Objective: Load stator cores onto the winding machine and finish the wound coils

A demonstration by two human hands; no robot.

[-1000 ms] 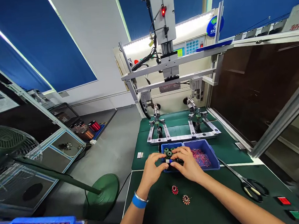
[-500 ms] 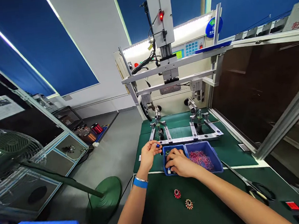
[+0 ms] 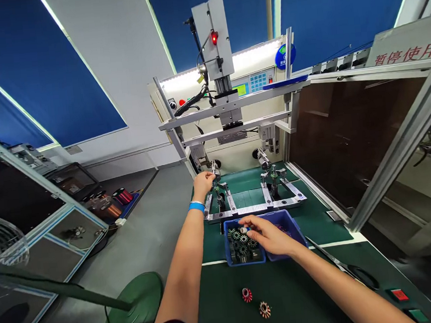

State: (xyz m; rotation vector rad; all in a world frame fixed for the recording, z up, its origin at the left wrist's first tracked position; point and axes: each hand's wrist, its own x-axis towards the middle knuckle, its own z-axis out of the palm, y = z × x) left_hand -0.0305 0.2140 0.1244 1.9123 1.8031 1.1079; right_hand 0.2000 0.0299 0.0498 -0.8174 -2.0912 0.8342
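Note:
My left hand (image 3: 203,183) is pinched at the left spindle of the winding machine (image 3: 216,169); whatever is between its fingertips is too small to make out. Over the left blue bin (image 3: 247,262), my right hand (image 3: 267,235) grips a small blue-and-white cylinder (image 3: 245,230) between thumb and fingers. Inside that bin lie several toothed motor cores (image 3: 243,249) with pale green faces. On the green mat in front are two wound cores, one red (image 3: 247,294) and one copper-coloured (image 3: 264,309).
A second blue bin (image 3: 294,225) with wire scraps stands partly behind my right hand. Scissors (image 3: 355,275) lie to the right, near a red button (image 3: 399,294) and a green one (image 3: 417,315). The metal fixture frame (image 3: 257,208) stretches behind the bins.
My left hand has moved forward from beside the bin to the left spindle. My right hand has risen out of the bin with the blue-and-white cylinder. The view has shifted right.

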